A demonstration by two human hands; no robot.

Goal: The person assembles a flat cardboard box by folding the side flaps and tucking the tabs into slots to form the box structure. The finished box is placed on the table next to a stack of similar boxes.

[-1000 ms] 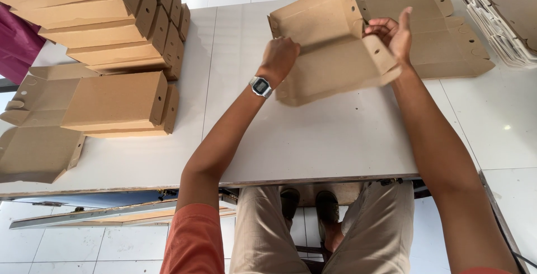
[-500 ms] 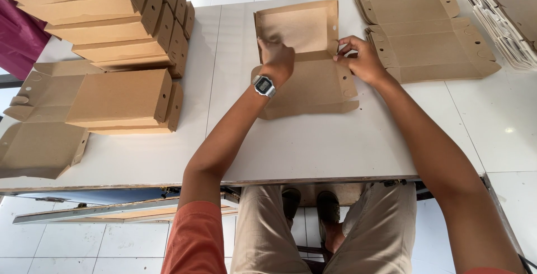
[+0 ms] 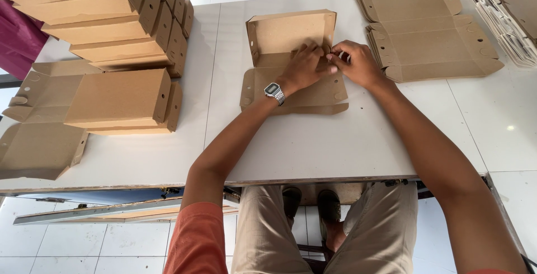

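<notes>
A brown cardboard box blank (image 3: 285,39) lies on the white table (image 3: 313,145) in front of me, its far half folded up into a shallow tray, its near half flat. My left hand (image 3: 305,66), with a metal wristwatch, presses down on the blank's middle near the fold. My right hand (image 3: 358,61) touches the blank's right side and pinches a small flap there, fingertips meeting those of the left hand.
Folded brown boxes (image 3: 117,100) are stacked at the left, with a taller pile (image 3: 112,17) behind them. Flat blanks (image 3: 430,33) lie stacked at the right, and more stock (image 3: 503,11) lines the far right edge. An open blank (image 3: 36,151) overhangs the near left.
The blank was held up in the air, then laid flat on the table. Both hands have come together at its middle right, and the far half now stands up as a tray.
</notes>
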